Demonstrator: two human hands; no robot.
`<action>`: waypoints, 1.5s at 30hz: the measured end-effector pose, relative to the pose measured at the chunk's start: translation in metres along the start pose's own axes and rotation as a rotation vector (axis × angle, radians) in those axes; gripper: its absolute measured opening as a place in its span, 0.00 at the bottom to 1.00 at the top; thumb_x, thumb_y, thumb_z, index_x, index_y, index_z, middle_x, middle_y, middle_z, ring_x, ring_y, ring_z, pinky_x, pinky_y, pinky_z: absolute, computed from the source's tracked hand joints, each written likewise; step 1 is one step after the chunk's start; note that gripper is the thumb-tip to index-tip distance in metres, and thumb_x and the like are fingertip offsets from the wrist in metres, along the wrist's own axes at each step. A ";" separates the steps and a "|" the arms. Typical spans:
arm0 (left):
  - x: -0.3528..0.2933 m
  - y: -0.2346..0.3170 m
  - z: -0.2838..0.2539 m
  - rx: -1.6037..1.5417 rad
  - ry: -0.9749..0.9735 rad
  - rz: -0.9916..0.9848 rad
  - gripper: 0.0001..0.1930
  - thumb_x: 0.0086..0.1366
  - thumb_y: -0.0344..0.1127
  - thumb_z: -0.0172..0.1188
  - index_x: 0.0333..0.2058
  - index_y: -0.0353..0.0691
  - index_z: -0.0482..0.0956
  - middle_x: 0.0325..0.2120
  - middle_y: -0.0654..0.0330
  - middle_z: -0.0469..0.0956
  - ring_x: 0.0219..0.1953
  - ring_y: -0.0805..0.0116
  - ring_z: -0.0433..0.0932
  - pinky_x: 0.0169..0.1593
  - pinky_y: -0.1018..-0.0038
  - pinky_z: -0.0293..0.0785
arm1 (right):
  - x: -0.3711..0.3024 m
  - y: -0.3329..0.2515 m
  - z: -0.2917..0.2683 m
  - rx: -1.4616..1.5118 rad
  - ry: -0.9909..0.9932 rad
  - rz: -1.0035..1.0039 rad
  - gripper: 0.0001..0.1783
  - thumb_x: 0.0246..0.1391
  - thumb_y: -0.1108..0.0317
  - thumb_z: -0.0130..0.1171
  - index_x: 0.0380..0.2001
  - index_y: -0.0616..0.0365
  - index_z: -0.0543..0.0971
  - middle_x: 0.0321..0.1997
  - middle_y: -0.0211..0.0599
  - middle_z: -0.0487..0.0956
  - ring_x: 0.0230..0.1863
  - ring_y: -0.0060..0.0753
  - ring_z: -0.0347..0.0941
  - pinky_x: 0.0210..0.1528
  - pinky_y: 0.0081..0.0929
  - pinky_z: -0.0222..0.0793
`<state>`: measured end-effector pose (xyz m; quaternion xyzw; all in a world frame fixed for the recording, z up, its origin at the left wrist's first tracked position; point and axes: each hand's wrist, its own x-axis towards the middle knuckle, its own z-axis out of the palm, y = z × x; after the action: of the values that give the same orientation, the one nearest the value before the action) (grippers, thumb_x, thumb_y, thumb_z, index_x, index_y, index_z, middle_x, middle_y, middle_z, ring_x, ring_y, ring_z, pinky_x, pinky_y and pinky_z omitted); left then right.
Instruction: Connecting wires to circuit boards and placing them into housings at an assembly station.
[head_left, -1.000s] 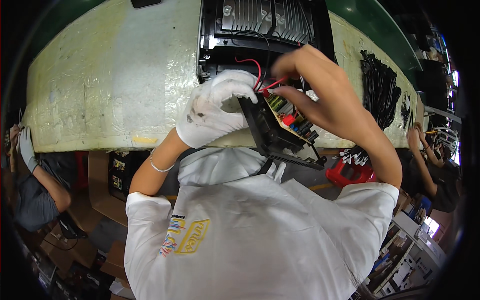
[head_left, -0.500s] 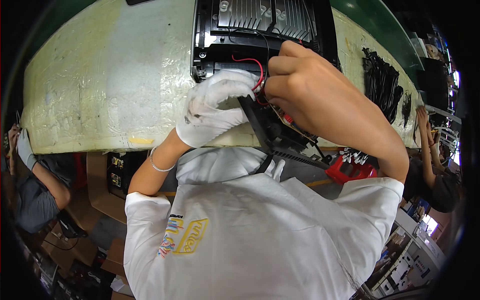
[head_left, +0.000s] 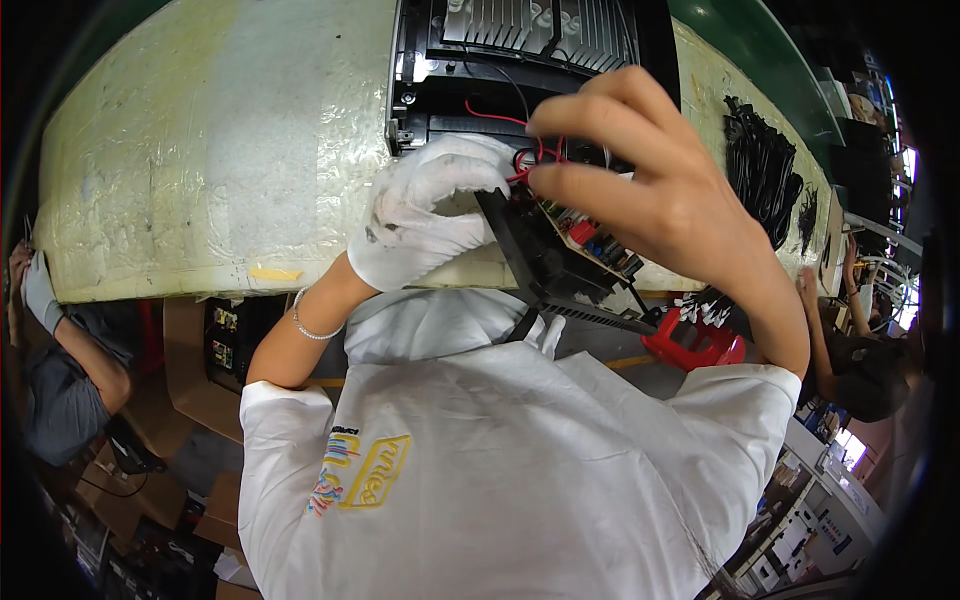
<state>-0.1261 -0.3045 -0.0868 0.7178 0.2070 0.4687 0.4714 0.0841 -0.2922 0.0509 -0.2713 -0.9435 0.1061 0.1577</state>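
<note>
My left hand [head_left: 425, 205], in a white glove with dark smudges, is closed round the near end of a black plastic panel [head_left: 515, 235]. The panel tilts over the table's near edge and carries a circuit board [head_left: 590, 240] with red and other parts. Red wires [head_left: 498, 117] run between the board and a black device housing [head_left: 460, 130] with metal heatsink fins [head_left: 500, 25]. My bare right hand [head_left: 640, 165] hovers over the board, thumb and fingers apart, fingertips close to the red wires. Whether the thumb touches a wire is unclear.
Bundles of black cables [head_left: 760, 170] lie on the film-covered table [head_left: 200, 150] to the right. A red stool [head_left: 695, 340] stands below the near edge, by white connectors [head_left: 705, 308]. Co-workers' arms show at far left and far right. Cardboard boxes [head_left: 195, 370] stand lower left.
My right hand has opened from a closed pinch near the wires, its fingers lifting and spreading. More of the circuit board and red wires now show. My left hand keeps its hold.
</note>
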 end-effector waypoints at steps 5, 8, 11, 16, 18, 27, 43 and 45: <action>0.002 -0.001 -0.001 -0.005 -0.009 -0.006 0.15 0.51 0.25 0.66 0.39 0.38 0.77 0.42 0.54 0.78 0.46 0.58 0.78 0.50 0.67 0.75 | 0.001 0.010 -0.003 0.036 -0.220 -0.141 0.15 0.33 0.69 0.60 0.30 0.61 0.80 0.39 0.34 0.76 0.40 0.38 0.68 0.41 0.31 0.68; 0.001 -0.003 -0.001 -0.014 -0.004 0.004 0.15 0.51 0.25 0.66 0.39 0.38 0.77 0.41 0.55 0.79 0.46 0.58 0.78 0.50 0.66 0.75 | 0.004 0.011 -0.004 0.101 -0.232 -0.123 0.15 0.33 0.69 0.61 0.30 0.61 0.79 0.36 0.34 0.74 0.38 0.37 0.67 0.40 0.31 0.67; -0.001 -0.003 0.001 -0.003 0.017 0.012 0.15 0.50 0.25 0.67 0.38 0.38 0.77 0.40 0.56 0.79 0.47 0.58 0.78 0.50 0.66 0.75 | 0.008 0.005 -0.007 0.034 -0.350 -0.099 0.14 0.34 0.72 0.64 0.30 0.61 0.79 0.36 0.34 0.73 0.38 0.38 0.67 0.40 0.31 0.66; 0.001 -0.001 0.000 0.032 0.027 0.047 0.16 0.48 0.24 0.68 0.38 0.39 0.78 0.39 0.58 0.80 0.47 0.58 0.78 0.50 0.67 0.75 | 0.017 0.006 -0.006 0.118 -0.248 0.086 0.13 0.36 0.77 0.65 0.31 0.59 0.78 0.39 0.34 0.72 0.38 0.40 0.67 0.40 0.31 0.67; -0.001 -0.001 0.001 0.039 0.035 0.052 0.17 0.48 0.24 0.69 0.38 0.40 0.78 0.39 0.58 0.80 0.47 0.58 0.78 0.50 0.67 0.76 | 0.017 0.007 -0.001 0.141 -0.164 0.082 0.14 0.36 0.80 0.63 0.31 0.61 0.78 0.40 0.34 0.73 0.38 0.41 0.67 0.39 0.31 0.67; -0.002 0.001 0.003 0.137 0.082 -0.070 0.16 0.44 0.28 0.72 0.34 0.43 0.81 0.39 0.60 0.77 0.42 0.63 0.79 0.44 0.71 0.77 | 0.018 0.002 -0.004 0.046 -0.403 0.003 0.10 0.37 0.77 0.58 0.29 0.62 0.76 0.35 0.36 0.72 0.40 0.40 0.65 0.41 0.32 0.64; -0.004 0.004 -0.001 0.193 -0.090 -0.131 0.11 0.49 0.32 0.70 0.34 0.46 0.84 0.38 0.60 0.72 0.43 0.64 0.76 0.44 0.72 0.75 | 0.013 0.001 0.001 0.097 -0.379 -0.011 0.07 0.35 0.78 0.62 0.24 0.63 0.76 0.30 0.36 0.70 0.38 0.39 0.64 0.41 0.31 0.65; -0.005 0.001 -0.001 0.223 -0.126 -0.127 0.11 0.49 0.33 0.70 0.34 0.46 0.84 0.38 0.60 0.72 0.43 0.64 0.76 0.44 0.72 0.75 | 0.013 -0.005 0.004 0.009 -0.365 0.019 0.07 0.31 0.77 0.61 0.21 0.64 0.76 0.30 0.36 0.70 0.38 0.38 0.64 0.41 0.29 0.66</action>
<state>-0.1293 -0.3077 -0.0883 0.7792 0.2727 0.3661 0.4294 0.0700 -0.2904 0.0518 -0.2557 -0.9534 0.1592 -0.0158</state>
